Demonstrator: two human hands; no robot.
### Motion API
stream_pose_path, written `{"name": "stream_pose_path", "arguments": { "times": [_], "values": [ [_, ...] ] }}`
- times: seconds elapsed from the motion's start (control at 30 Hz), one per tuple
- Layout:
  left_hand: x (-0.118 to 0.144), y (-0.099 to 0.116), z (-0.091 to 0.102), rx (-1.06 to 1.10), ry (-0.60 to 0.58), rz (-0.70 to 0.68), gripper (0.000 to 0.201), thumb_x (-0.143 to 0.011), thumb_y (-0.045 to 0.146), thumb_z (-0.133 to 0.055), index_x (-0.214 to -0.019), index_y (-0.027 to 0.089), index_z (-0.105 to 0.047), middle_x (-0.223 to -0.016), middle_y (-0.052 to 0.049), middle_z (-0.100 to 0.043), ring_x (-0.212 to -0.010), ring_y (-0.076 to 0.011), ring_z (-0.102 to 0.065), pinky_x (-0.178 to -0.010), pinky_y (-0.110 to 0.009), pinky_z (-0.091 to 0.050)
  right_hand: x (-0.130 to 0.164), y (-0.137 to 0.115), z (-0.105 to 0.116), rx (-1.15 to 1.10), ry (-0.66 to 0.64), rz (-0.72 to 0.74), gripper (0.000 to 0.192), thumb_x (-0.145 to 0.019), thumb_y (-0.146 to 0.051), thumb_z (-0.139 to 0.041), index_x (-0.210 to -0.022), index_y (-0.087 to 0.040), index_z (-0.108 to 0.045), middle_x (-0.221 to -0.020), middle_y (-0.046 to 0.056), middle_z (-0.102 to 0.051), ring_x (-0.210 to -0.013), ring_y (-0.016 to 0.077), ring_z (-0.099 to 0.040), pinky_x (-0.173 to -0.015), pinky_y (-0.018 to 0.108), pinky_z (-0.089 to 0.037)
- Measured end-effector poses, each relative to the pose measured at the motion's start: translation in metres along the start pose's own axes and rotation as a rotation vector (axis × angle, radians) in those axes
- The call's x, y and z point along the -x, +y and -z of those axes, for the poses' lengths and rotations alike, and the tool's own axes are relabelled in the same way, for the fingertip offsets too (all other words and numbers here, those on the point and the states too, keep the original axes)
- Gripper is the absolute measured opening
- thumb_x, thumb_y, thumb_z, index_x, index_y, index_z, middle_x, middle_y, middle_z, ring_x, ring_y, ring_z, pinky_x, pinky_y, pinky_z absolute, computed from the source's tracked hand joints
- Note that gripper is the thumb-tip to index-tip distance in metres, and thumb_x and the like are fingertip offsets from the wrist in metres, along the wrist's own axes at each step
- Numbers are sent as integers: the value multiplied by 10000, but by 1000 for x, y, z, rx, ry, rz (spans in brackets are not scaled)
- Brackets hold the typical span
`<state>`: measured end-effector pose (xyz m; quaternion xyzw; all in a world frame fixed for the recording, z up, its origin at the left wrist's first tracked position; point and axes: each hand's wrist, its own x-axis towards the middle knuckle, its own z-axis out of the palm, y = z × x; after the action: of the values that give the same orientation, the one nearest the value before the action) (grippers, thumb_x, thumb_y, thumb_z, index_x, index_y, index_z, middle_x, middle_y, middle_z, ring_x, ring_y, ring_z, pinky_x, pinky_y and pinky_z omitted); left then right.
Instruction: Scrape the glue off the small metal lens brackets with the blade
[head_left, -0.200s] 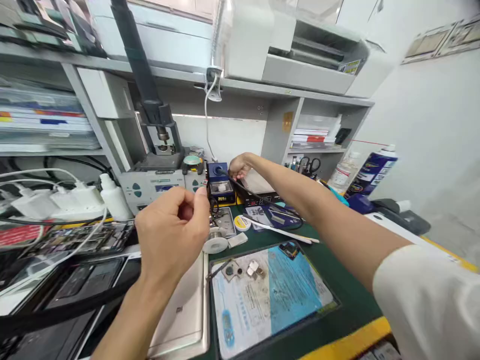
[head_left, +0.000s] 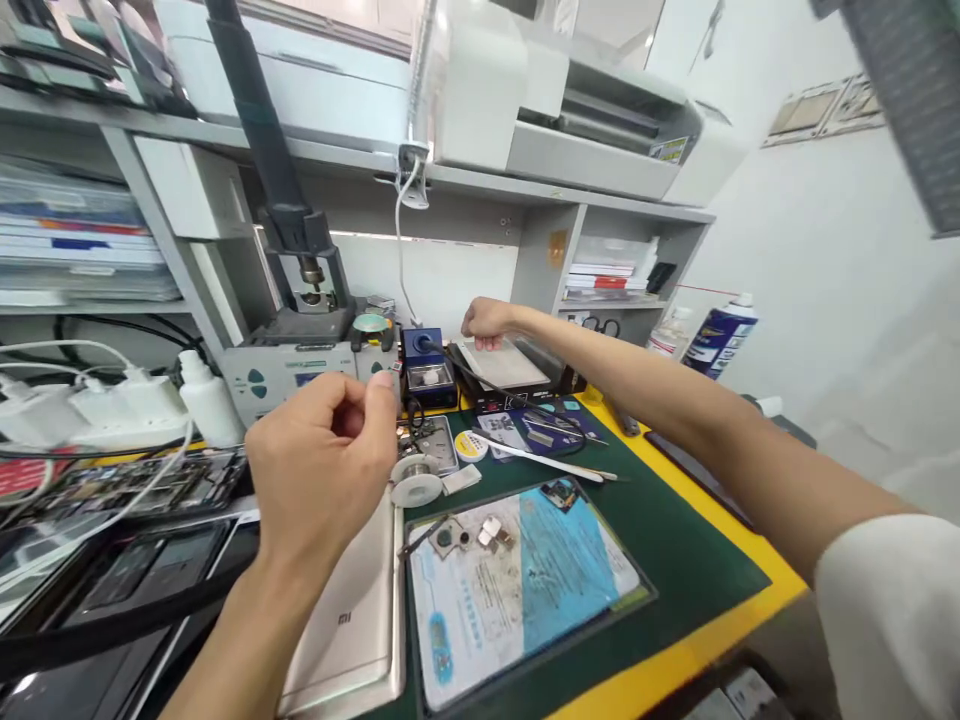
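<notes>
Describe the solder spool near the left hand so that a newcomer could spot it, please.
Start at the blue-and-white mat on the green bench, then look just beyond its far-left corner. There lies the solder spool, right of the left hand: the only round, pale, flat reel, beside a small white block.

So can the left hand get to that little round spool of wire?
Probably yes. The left hand hovers right beside the solder spool, its fingers pinched together, and nothing lies between them.
</notes>
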<state>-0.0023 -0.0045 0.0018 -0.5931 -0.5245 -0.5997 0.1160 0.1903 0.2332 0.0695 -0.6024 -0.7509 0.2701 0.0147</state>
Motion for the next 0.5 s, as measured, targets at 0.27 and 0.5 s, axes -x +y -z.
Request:
{"name": "stream_pose_path", "arguments": {
  "times": [0.27, 0.5],
  "values": [
    [0, 6, 0, 29, 34, -22, 346, -879, 383, -634, -592, 197, -584, -466, 71, -462, -437, -81, -416, -509, -230, -300, 156, 98, 7, 49, 58, -73, 315, -1025, -358, -673, -1263, -151, -658, -1240, 96, -683, -1038, 236, -701, -881, 425, -615],
    [2, 2, -1, -19, 18, 16, 309, -816, 440, -641, -613, 208, -628, -472, 57, -514, -453, -106, -470, -520, -242, -313, 184, 129, -44, 43, -62, -31, 303, -1025, -360, -673, -1245, -152, -666, -1220, 87, -691, -1018, 229, -706, -862, 414, -620]
  ]
}}
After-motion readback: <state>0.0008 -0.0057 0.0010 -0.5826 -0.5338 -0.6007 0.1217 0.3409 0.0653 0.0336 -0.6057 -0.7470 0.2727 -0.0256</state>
